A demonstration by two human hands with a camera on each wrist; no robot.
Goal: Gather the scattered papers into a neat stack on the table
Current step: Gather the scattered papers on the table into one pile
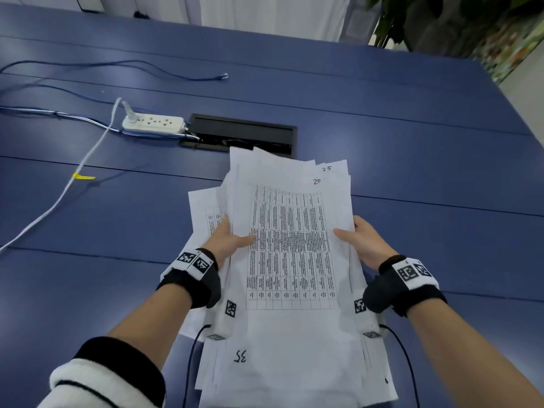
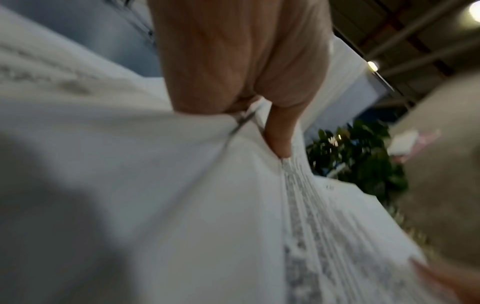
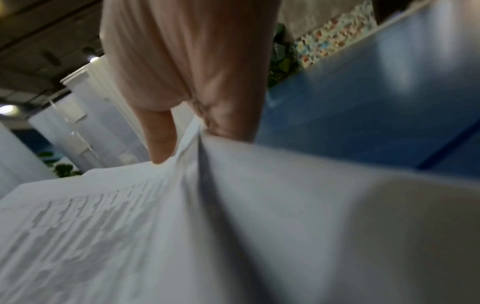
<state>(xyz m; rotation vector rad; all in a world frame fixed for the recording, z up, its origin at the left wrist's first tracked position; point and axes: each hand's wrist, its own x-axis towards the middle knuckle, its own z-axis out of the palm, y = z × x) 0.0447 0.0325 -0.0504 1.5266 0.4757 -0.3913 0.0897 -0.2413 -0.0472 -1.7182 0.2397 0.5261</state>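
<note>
While your hands, left [image 1: 228, 240] and right [image 1: 363, 241], are pinching the papers [image 1: 290, 260] at mid-frame, you are steadying both edges for squaring, probably.

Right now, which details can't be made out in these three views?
- Sheet count: papers overlap in the head view.
- Printed table text: too small; wrist views blurred.
- Left hand and right hand fingers: under the sheets.
- Near paper edge: cut off by the frame bottom.
- Table contact: hidden.

Blue table [image 1: 382, 92]; leafy plant [image 1: 441, 22], perhaps white curtain [image 1: 273, 13] behind
</note>
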